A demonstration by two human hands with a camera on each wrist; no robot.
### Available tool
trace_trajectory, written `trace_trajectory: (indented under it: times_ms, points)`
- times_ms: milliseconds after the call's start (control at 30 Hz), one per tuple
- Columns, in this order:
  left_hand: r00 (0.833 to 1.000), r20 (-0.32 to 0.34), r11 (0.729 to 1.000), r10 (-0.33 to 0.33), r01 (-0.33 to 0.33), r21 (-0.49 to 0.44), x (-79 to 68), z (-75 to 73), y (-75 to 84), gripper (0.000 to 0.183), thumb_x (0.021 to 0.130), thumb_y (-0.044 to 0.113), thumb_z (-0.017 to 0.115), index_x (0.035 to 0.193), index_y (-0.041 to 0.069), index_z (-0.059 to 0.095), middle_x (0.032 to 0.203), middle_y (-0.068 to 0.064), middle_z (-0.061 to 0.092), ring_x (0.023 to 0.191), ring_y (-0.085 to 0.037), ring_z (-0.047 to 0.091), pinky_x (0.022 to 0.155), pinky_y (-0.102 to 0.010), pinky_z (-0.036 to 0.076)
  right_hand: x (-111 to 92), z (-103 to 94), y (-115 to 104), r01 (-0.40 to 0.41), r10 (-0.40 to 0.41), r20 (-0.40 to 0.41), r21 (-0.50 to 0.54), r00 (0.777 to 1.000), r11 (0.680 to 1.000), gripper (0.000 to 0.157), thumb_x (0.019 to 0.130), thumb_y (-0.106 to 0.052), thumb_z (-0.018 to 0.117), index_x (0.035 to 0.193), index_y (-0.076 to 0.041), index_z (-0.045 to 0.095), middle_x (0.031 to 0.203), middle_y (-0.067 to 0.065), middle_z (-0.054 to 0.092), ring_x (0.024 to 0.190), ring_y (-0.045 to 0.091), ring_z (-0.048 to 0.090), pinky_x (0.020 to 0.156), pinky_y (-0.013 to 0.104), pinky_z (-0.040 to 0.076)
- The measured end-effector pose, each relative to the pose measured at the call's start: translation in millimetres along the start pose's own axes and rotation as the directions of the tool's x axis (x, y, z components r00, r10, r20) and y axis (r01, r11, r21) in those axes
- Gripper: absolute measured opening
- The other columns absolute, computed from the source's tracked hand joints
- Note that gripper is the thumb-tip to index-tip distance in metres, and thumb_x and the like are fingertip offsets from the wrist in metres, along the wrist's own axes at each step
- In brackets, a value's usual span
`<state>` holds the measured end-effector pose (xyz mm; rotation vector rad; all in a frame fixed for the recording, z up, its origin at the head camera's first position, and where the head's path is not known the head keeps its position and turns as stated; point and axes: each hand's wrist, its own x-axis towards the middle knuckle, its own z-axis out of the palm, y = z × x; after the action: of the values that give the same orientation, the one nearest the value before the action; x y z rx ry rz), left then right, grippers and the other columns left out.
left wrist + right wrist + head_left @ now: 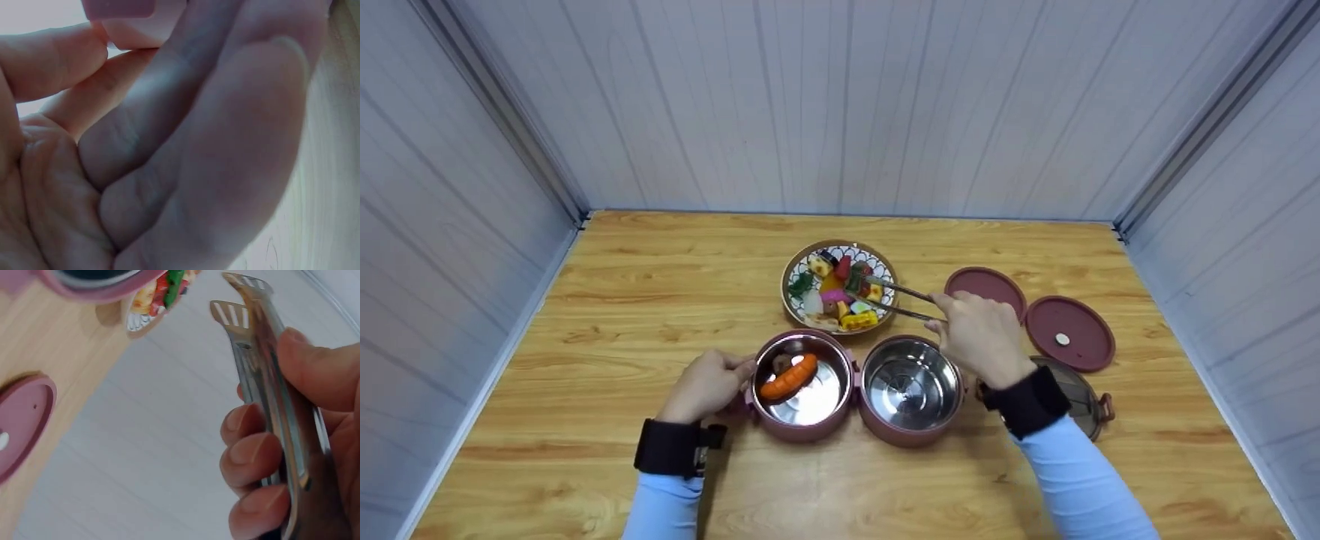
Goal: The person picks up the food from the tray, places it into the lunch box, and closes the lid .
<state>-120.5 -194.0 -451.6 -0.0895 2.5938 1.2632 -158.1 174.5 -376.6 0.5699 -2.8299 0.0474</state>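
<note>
My right hand (982, 337) grips metal tongs (911, 291), whose tips reach over a patterned plate (789, 304) of toy food. The tips are at a dark green piece (855, 277); I cannot tell whether they hold it. In the right wrist view, fingers and thumb wrap the tongs (270, 377). My left hand (709, 382) pinches the side handle (135, 28) of the left pink pot (802, 433). Inside that pot lie an orange scored sausage-like piece (789, 379) and a brown piece (781, 364). The right pot (907, 435) shows a bare steel inside.
Two dark red round lids (986, 289) lie on the right, the nearer one (1080, 330) with a small white spot. A glass lid (1076, 397) with side handles lies partly behind my right wrist. Pale panel walls (840, 112) border the wooden table (660, 285).
</note>
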Motion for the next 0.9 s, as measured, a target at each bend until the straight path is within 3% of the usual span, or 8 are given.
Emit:
trace_trajectory:
  times_ms: [200, 333, 700, 900]
  points:
    - [1.000, -0.006, 1.000, 0.013, -0.014, -0.011, 0.9, 2.1, 1.1, 0.023, 0.098, 0.022, 0.061, 0.110, 0.010, 0.077, 0.063, -0.001, 0.051, 0.049, -0.013, 0.043, 0.047, -0.029, 0.036, 28.4, -4.0, -1.9, 0.046, -0.044, 0.126, -0.010, 0.991, 0.999, 0.048, 0.090, -0.039, 0.071, 0.130, -0.014, 0.066, 0.103, 0.014, 0.070, 0.074, 0.032, 0.065, 0.058, 0.045, 0.051]
    - [1.000, -0.002, 1.000, 0.002, -0.002, -0.015, -0.2, 1.7, 0.5, 0.023, 0.098, 0.021, 0.061, 0.112, 0.010, 0.076, 0.063, -0.002, 0.051, 0.049, -0.013, 0.042, 0.047, -0.028, 0.036, 39.5, -2.2, -6.3, 0.073, -0.072, 0.168, 0.002, 0.983, 0.997, 0.046, 0.091, -0.040, 0.070, 0.130, -0.015, 0.066, 0.101, 0.012, 0.070, 0.075, 0.032, 0.065, 0.060, 0.047, 0.050]
    - [1.000, -0.003, 1.000, -0.007, 0.007, 0.004, -3.2, -5.1, 1.1, 0.027, 0.098, 0.023, 0.061, 0.118, 0.010, 0.073, 0.069, -0.003, 0.057, 0.047, -0.010, 0.037, 0.046, -0.026, 0.034, 41.4, 5.7, -10.0, 0.043, -0.053, 0.208, 0.053, 0.977, 0.998, 0.045, 0.091, -0.040, 0.071, 0.131, -0.021, 0.066, 0.107, 0.014, 0.071, 0.077, 0.033, 0.065, 0.058, 0.046, 0.049]
    - [1.000, 0.007, 1.000, -0.025, 0.025, -0.006, -3.8, -1.3, 1.0, 0.026, 0.098, 0.022, 0.061, 0.118, 0.011, 0.073, 0.063, -0.002, 0.051, 0.047, -0.010, 0.038, 0.044, -0.025, 0.034, 38.6, 9.4, -11.1, 0.050, -0.064, 0.227, 0.068, 0.972, 0.996, 0.043, 0.090, -0.038, 0.072, 0.129, -0.020, 0.067, 0.112, 0.015, 0.070, 0.077, 0.032, 0.065, 0.057, 0.046, 0.050]
